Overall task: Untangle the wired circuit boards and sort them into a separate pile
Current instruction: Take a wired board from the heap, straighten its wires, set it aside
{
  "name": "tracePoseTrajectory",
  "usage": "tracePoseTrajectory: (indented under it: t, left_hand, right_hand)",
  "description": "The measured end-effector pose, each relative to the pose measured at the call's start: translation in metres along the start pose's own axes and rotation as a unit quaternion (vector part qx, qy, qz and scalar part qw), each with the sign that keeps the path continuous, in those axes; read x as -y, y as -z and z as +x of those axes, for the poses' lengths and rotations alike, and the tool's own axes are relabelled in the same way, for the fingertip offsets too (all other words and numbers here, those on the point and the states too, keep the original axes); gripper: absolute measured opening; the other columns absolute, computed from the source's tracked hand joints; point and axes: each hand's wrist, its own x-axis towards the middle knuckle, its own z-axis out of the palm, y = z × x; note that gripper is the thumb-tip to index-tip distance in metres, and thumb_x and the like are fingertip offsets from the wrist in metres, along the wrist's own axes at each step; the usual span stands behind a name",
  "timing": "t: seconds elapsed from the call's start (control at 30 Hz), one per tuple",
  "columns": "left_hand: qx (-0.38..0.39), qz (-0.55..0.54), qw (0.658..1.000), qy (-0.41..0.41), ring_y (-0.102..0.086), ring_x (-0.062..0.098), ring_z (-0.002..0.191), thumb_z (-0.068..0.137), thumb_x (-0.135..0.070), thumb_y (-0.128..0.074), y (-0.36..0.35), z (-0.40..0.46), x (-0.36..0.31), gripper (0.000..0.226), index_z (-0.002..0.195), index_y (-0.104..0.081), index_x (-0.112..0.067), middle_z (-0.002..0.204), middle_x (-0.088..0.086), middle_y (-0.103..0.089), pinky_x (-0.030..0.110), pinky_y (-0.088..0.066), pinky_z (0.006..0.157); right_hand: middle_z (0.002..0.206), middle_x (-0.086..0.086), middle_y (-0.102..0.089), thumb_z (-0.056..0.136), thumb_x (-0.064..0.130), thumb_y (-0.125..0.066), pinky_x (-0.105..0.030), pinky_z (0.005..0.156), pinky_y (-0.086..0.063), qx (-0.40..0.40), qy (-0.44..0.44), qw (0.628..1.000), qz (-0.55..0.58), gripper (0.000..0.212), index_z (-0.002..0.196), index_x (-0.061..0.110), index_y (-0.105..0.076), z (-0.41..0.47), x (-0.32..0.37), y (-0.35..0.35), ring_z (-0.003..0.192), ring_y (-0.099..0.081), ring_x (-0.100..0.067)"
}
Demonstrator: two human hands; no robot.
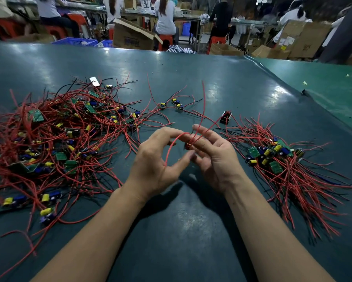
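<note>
Left hand [156, 161] pinched red wire [172, 147]; right hand [213, 157] gripped small board [187, 146] above table [191, 220], between tangled heap [55, 139] and sorted pile [276, 159]. Risk: hard pull could snap lead.

Red wires [69, 127], green boards [275, 166] (yellow and blue parts), dark teal table [191, 78], possibly green beyond

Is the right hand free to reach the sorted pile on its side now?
Probably not yet: the right hand holds a small board with red wires. The path to the sorted pile looks open.
</note>
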Motion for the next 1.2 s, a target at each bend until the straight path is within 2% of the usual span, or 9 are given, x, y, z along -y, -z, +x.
tracePoseTrajectory:
  t: [0.13, 0.3, 0.47, 0.53, 0.6, 0.7, 0.9, 1.03, 1.2]
  left_hand:
    - [-0.005, -0.015, 0.999, 0.034, -0.066, 0.018, 0.088, 0.081, 0.001, -0.073, -0.0009, 0.0006, 0.0033, 0.017, 0.097, -0.073, -0.004, 0.093, 0.004, -0.068, 0.037, -0.056, 0.069]
    - [-0.011, -0.054, 0.990, 0.132, -0.066, 0.010, 0.079, 0.083, -0.002, -0.070, -0.0027, 0.0008, 0.0081, 0.010, 0.089, -0.072, -0.010, 0.090, 0.000, -0.066, 0.028, -0.058, 0.072]
    - [-0.023, -0.092, 0.971, 0.221, -0.071, 0.010, 0.073, 0.084, -0.003, -0.073, -0.0025, 0.0000, 0.0077, 0.019, 0.086, -0.066, -0.021, 0.083, -0.002, -0.072, 0.025, -0.057, 0.071]
    - [-0.036, -0.114, 0.964, 0.239, -0.072, 0.016, 0.076, 0.087, -0.003, -0.069, -0.0034, 0.0017, 0.0060, 0.017, 0.086, -0.064, -0.019, 0.086, 0.005, -0.072, 0.029, -0.058, 0.072]
    - [-0.064, -0.177, 0.944, 0.272, -0.071, 0.012, 0.075, 0.091, 0.002, -0.062, -0.0043, 0.0043, 0.0050, 0.010, 0.089, -0.060, -0.008, 0.089, 0.010, -0.071, 0.025, -0.058, 0.068]
    - [-0.074, -0.254, 0.911, 0.315, -0.070, 0.010, 0.069, 0.094, 0.004, -0.056, -0.0038, 0.0064, 0.0050, 0.005, 0.093, -0.055, -0.001, 0.084, 0.006, -0.069, 0.023, -0.057, 0.063]
    - [-0.028, -0.246, 0.925, 0.287, -0.067, 0.009, 0.065, 0.085, 0.006, -0.067, -0.0043, 0.0045, 0.0041, 0.010, 0.091, -0.066, -0.002, 0.075, 0.002, -0.070, 0.020, -0.055, 0.066]
    - [-0.010, -0.232, 0.933, 0.276, -0.067, 0.008, 0.063, 0.085, 0.004, -0.068, -0.0026, 0.0042, 0.0034, 0.012, 0.088, -0.070, -0.007, 0.071, -0.004, -0.072, 0.019, -0.054, 0.065]
    - [-0.052, -0.230, 0.919, 0.315, -0.066, 0.011, 0.057, 0.084, 0.003, -0.069, -0.0029, 0.0064, 0.0061, 0.012, 0.082, -0.069, -0.009, 0.065, -0.004, -0.071, 0.021, -0.056, 0.061]
  right_hand:
    - [0.076, -0.006, -0.068, 0.079, 0.000, -0.069, -0.021, 0.054, -0.051, 0.000, 0.024, 0.998, -0.066, 0.012, 0.085, 0.010, -0.068, -0.0012, -0.0039, 0.0001, 0.064, -0.059, -0.013]
    - [0.073, -0.003, -0.068, 0.086, -0.005, -0.065, -0.021, 0.056, -0.054, -0.020, 0.069, 0.991, -0.113, 0.016, 0.080, 0.010, -0.067, -0.0004, -0.0048, 0.0012, 0.062, -0.064, -0.011]
    - [0.071, -0.002, -0.070, 0.087, 0.000, -0.068, -0.027, 0.058, -0.058, 0.005, 0.096, 0.975, -0.200, 0.007, 0.088, 0.006, -0.071, -0.0022, -0.0067, 0.0012, 0.056, -0.060, -0.012]
    - [0.068, -0.004, -0.069, 0.088, 0.001, -0.067, -0.027, 0.056, -0.058, -0.012, 0.087, 0.978, -0.187, 0.006, 0.084, 0.005, -0.069, -0.0025, -0.0063, -0.0002, 0.053, -0.061, -0.014]
    - [0.068, -0.006, -0.068, 0.091, 0.001, -0.063, -0.024, 0.053, -0.056, -0.033, 0.068, 0.988, -0.134, 0.010, 0.082, 0.005, -0.065, -0.0022, -0.0052, -0.0019, 0.054, -0.065, -0.017]
    - [0.071, -0.006, -0.070, 0.094, -0.002, -0.057, -0.022, 0.051, -0.055, -0.032, 0.048, 0.996, -0.061, 0.011, 0.085, 0.005, -0.058, -0.0021, -0.0042, -0.0036, 0.055, -0.068, -0.020]
    - [0.072, -0.001, -0.065, 0.092, -0.004, -0.057, -0.020, 0.052, -0.052, -0.032, 0.028, 0.998, -0.048, 0.020, 0.106, 0.009, -0.061, -0.0022, -0.0024, -0.0039, 0.052, -0.059, -0.009]
    - [0.066, -0.001, -0.066, 0.089, 0.005, -0.065, -0.020, 0.048, -0.050, -0.011, 0.002, 0.997, -0.071, 0.003, 0.090, 0.006, -0.068, -0.0027, -0.0020, -0.0029, 0.050, -0.055, -0.007]
    - [0.064, 0.000, -0.065, 0.090, 0.004, -0.065, -0.019, 0.047, -0.050, -0.086, 0.023, 0.994, -0.056, 0.010, 0.082, 0.010, -0.066, -0.0003, 0.0000, -0.0001, 0.051, -0.062, -0.011]
